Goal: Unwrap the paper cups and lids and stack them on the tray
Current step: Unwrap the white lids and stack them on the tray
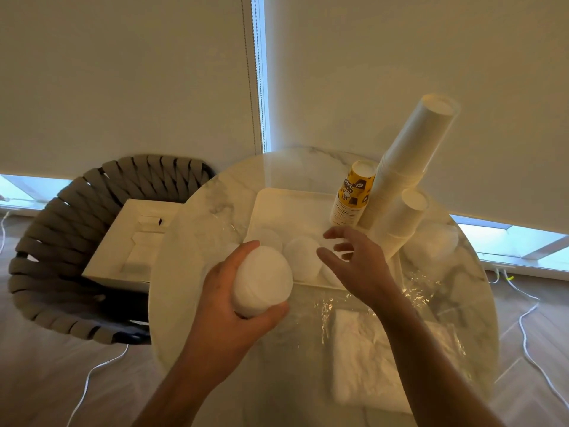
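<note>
My left hand (229, 298) grips a stack of white lids (261, 280) just above the near left corner of the white tray (277, 204). My right hand (354, 260) hovers over the tray's near edge with fingers spread and holds nothing. On the tray lie two more stacks of white lids (303, 255). At its right side stand upside-down stacks: yellow printed cups (354, 195), a tall stack of white cups (409, 155) and a shorter stack of white cups (400, 220).
The tray sits on a round marble table (200, 217). Crumpled clear wrap (363, 349) lies on the near right part of the table, and a wrapped bundle (431, 241) beside the cups. A woven chair (61, 241) with a white box (129, 241) stands at the left.
</note>
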{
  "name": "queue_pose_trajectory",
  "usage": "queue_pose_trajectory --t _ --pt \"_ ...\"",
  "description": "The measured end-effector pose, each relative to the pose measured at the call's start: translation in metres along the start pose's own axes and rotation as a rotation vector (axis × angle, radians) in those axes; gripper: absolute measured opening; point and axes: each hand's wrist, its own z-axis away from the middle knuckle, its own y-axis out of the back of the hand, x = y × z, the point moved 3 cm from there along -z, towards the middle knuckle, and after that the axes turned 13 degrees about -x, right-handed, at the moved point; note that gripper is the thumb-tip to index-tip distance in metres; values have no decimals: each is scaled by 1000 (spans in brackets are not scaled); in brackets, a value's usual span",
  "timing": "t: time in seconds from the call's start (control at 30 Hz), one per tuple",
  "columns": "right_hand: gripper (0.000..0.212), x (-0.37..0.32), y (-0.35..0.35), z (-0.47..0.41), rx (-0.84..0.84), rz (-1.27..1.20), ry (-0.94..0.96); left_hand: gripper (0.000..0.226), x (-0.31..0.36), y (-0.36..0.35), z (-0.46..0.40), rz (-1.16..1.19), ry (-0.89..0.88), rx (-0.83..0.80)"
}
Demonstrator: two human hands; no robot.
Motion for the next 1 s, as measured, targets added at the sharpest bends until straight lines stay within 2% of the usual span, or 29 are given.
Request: queue_pose_trajectory --t 0.13,0.23,0.33,0.43,0.63,0.7,0.77,0.9,1.0 --pt "23 -57 1 30 -207 -174 127 89 3 -7 -4 -9 -27 -33" --pt "39 -72 -7 42 -325 -109 148 86 4 -13 -7 34 -33 -54" --pt "56 -75 -11 49 -304 -9 177 89 4 -16 -11 7 -53 -80" --pt "59 -74 -11 52 -257 15 177 89 5 -19 -13 24 -43 -100" --pt "57 -61 -2 50 -277 -167 89 87 7 -23 -18 67 -16 -120" --pt "60 -53 4 47 -244 -277 87 85 8 -25 -18 63 -29 -112" --pt "61 -40 14 42 -139 -310 65 88 6 -25 -18 53 -38 -97" --pt "52 -3 26 22 115 -88 -50 88 1 -25 -15 51 -18 -71" --pt "53 31 22 4 154 53 -94 90 -1 -27 -12 76 -8 -65"
